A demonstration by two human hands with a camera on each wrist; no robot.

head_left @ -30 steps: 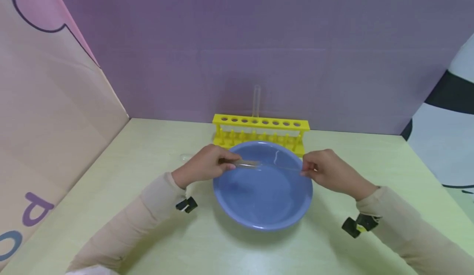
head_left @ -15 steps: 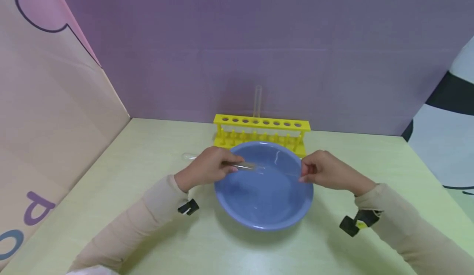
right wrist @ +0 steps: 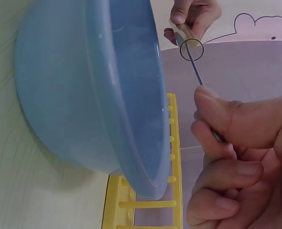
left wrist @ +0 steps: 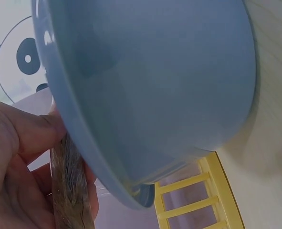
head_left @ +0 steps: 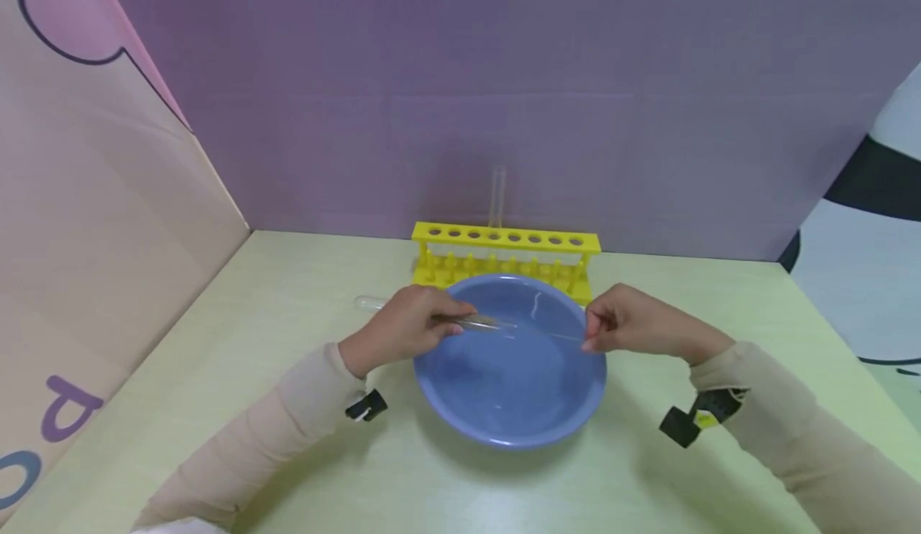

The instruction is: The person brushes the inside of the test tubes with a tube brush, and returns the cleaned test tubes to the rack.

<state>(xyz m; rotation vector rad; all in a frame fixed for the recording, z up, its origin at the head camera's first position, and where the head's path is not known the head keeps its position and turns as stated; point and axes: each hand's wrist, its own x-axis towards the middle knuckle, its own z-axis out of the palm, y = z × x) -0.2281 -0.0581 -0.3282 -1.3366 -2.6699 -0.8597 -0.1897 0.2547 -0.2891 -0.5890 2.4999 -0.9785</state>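
Note:
My left hand [head_left: 406,324] grips a clear glass test tube [head_left: 484,323], held nearly level over the left side of a blue basin [head_left: 511,394]. Its rounded end sticks out to the left, while the mouth points right. Brownish bristles of a test tube brush [left wrist: 73,183] fill part of the tube in the left wrist view. From the mouth a thin twisted wire handle [right wrist: 196,70] runs across to my right hand [head_left: 636,322]. The thumb and forefinger there pinch the wire at the basin's right rim. The fingers of my left hand hide the tube's middle.
Behind the basin stands a yellow test tube rack [head_left: 547,240], its lower front partly covered by the rim. One clear tube [head_left: 498,197] rises from it. A purple wall [head_left: 460,118] closes off the back of the pale table [head_left: 302,278].
Both hands have shifted only slightly, with the left hand and tube a little to the right and lower. The right wrist has tilted a little. Both grips are kept.

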